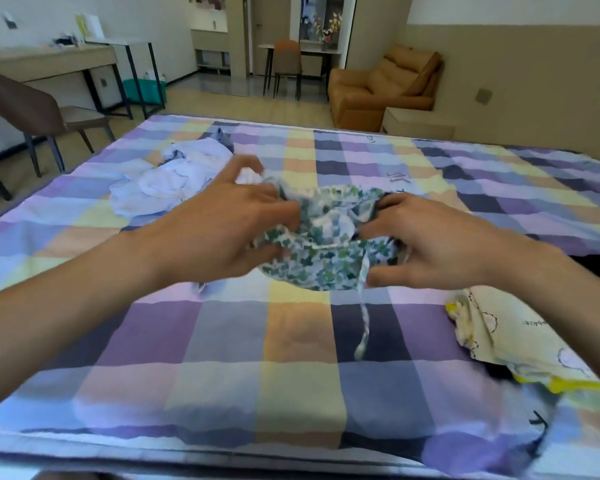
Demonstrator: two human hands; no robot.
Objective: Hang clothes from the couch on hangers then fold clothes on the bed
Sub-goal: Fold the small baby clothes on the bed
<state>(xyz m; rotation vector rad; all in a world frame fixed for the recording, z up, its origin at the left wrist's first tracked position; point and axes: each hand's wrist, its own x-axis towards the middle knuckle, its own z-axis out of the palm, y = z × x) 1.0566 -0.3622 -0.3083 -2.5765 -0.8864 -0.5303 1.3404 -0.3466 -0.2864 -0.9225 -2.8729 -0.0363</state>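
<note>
The small green-flowered garment (pixel 329 244) is bunched up between the two hands and held just above the middle of the bed (pixel 291 393), not yet laid down. The left hand (pixel 222 230) grips its left edge with curled fingers. The right hand (pixel 426 244) pinches its right edge, fingers tucked into the cloth on top and thumb along the underside. Both hands are equally close to the garment, one at each end, so its long axis runs left to right across the person. A thin tie (pixel 363 327) hangs from its lower edge almost to the bedspread. The next move seems to depend on this side-to-side hold. Drawing the hands apart along that line would probably stretch the cloth flat, and it could then be lowered onto the bare stretch of bedspread directly below and folded. The loose tie may get caught under the fold. A crumpled white pile (pixel 174 178) lies beyond the left hand, a pale yellow printed piece (pixel 506 337) lies near the right forearm, and the couch (pixel 378 88) stands well behind.
</note>
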